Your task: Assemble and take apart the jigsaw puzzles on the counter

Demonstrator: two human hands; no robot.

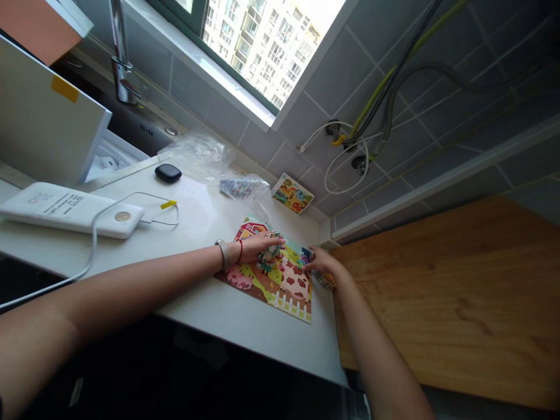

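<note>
A colourful farm-scene jigsaw puzzle board (pixel 295 280) with a cow, a pig, a red barn and a white fence lies on the white counter. My left hand (pixel 256 246) rests over its upper left part, fingers closed around a small stack of jigsaw pieces (pixel 270 252). At the board's right edge, my right hand (pixel 321 261) pinches a small blue and purple jigsaw piece (pixel 305 256) between thumb and fingers. More pieces (pixel 326 281) lie beneath the right wrist, partly covered by it.
Behind the board lie a plastic bag (pixel 245 188) and a small picture card (pixel 293 193) leaning on the tiles. Leftward are a black case (pixel 168 172), a white power bank (pixel 70 209) with its cable, and a sink (pixel 135 125). A wooden board (pixel 446 303) borders the right.
</note>
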